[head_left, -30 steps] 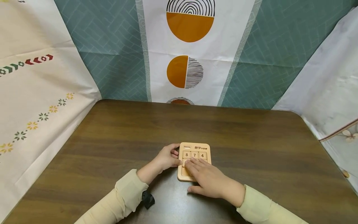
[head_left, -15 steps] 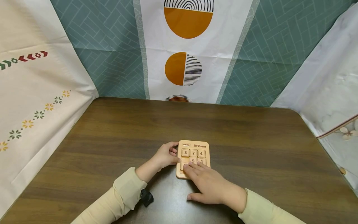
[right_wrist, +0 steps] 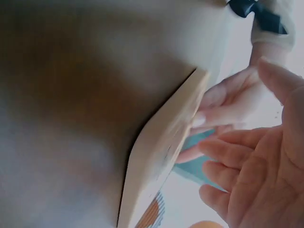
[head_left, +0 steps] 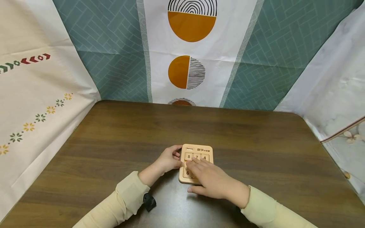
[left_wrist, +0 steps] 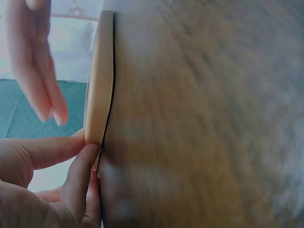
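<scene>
A wooden number sliding puzzle (head_left: pixel 197 146) lies flat on the table in the head view. Tiles 8, 7 and 4 form its top row, and the 6 tile (head_left: pixel 187 173) sits at bottom left. My left hand (head_left: pixel 169 161) holds the board by its left edge; thumb and fingers pinch that edge in the left wrist view. My right hand (head_left: pixel 212 179) is over the middle and lower right, fingers extended, hiding several tiles. In the right wrist view its fingers are spread beside the board's face; whether a fingertip touches a tile, I cannot tell.
The brown wooden table (head_left: pixel 137 126) extends around the puzzle on all sides. Patterned cloths (head_left: pixel 119 63) hang behind its far edge and at both sides. A black wrist device (head_left: pixel 149 202) is strapped at the left cuff.
My right fingers drew toward me, then moved back up over the middle row. The left-column tile below the 8 slid down to the bottom-left corner. My left hand stayed on the board's edge.
</scene>
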A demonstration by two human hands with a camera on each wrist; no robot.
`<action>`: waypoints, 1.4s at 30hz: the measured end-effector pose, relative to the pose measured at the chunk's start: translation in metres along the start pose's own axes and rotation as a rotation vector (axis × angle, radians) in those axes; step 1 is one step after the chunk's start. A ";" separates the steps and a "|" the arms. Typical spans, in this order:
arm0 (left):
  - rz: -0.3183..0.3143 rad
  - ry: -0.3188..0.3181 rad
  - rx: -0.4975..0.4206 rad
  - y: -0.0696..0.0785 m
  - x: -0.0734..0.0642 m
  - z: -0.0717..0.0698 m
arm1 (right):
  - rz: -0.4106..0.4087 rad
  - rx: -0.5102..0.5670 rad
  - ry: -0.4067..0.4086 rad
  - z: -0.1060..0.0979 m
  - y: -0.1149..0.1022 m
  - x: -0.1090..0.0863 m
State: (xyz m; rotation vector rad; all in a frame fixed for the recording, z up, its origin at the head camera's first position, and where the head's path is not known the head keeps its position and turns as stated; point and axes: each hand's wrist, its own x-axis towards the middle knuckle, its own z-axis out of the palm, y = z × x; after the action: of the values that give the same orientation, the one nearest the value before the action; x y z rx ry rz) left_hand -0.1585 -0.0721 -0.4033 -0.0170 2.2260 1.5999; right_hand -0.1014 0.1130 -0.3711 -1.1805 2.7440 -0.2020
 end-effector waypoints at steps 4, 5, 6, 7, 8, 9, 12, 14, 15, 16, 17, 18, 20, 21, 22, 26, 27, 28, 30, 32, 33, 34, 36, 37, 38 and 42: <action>0.008 -0.019 0.009 0.000 -0.001 0.000 | 0.019 -0.021 0.024 0.002 0.007 0.010; 0.011 -0.026 0.014 0.000 -0.001 0.000 | 0.027 -0.012 0.013 0.003 0.008 0.012; 0.012 -0.029 0.019 0.001 -0.001 0.000 | 0.037 0.003 0.001 0.004 0.009 0.012; 0.017 -0.028 0.028 0.001 -0.001 0.000 | 0.046 0.018 -0.010 0.004 0.009 0.013; 0.020 -0.027 0.034 0.001 -0.001 0.000 | 0.055 0.030 -0.020 0.004 0.009 0.013; 0.024 -0.024 0.041 0.002 -0.001 0.000 | 0.063 0.040 -0.029 0.004 0.009 0.013; 0.027 -0.019 0.051 0.003 0.000 -0.001 | 0.079 0.055 -0.042 0.003 0.008 0.014; 0.023 -0.017 0.053 0.003 0.001 -0.002 | 0.088 0.066 -0.057 0.001 0.007 0.013; 0.023 -0.017 0.055 0.003 0.001 -0.002 | 0.091 0.069 -0.067 0.001 0.006 0.013; 0.023 -0.017 0.056 0.004 0.001 -0.002 | 0.093 0.071 -0.075 0.000 0.005 0.013; 0.022 -0.016 0.058 0.004 0.001 -0.003 | 0.094 0.073 -0.083 0.000 0.003 0.012; 0.022 -0.015 0.060 0.004 0.002 -0.003 | 0.094 0.075 -0.091 0.000 0.002 0.011; 0.021 -0.010 0.062 0.004 0.002 -0.003 | 0.083 0.074 -0.100 -0.001 -0.001 0.009; 0.019 -0.008 0.065 0.004 0.002 -0.003 | 0.078 0.071 -0.103 -0.001 -0.002 0.008; 0.021 -0.008 0.069 0.004 0.002 -0.003 | 0.074 0.073 -0.105 -0.001 -0.003 0.007; 0.012 -0.004 0.075 0.004 0.002 -0.004 | 0.060 0.082 -0.121 -0.001 -0.006 0.004; 0.011 -0.004 0.073 0.003 0.002 -0.004 | 0.058 0.086 -0.124 -0.001 -0.006 0.004; 0.011 -0.002 0.067 0.002 0.002 -0.004 | 0.058 0.096 -0.124 -0.001 -0.006 0.003; 0.010 0.004 0.049 0.001 0.001 -0.004 | 0.064 0.119 -0.116 0.000 -0.003 0.003; 0.014 0.008 0.041 -0.001 0.001 -0.003 | 0.068 0.127 -0.082 0.001 0.001 0.002; 0.014 0.010 0.036 -0.001 0.001 -0.003 | 0.069 0.121 -0.060 0.002 0.004 0.002; 0.015 0.012 0.034 -0.001 0.000 -0.003 | 0.075 0.116 -0.038 0.003 0.008 0.002; 0.014 0.013 0.035 -0.002 0.000 -0.003 | 0.088 0.094 -0.003 0.005 0.014 0.002; 0.014 0.013 0.039 -0.002 -0.001 -0.003 | 0.094 0.085 0.010 0.007 0.017 0.002; 0.013 0.012 0.039 -0.002 -0.001 -0.003 | 0.102 0.084 0.017 0.007 0.019 0.002; 0.009 0.008 0.036 -0.002 -0.001 -0.003 | 0.132 0.138 -0.002 0.007 0.026 0.002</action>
State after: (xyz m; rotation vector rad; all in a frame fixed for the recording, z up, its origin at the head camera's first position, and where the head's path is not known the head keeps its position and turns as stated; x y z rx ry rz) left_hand -0.1583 -0.0760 -0.4039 -0.0034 2.2633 1.5668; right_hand -0.1203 0.1289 -0.3827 -0.9616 2.7428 -0.3675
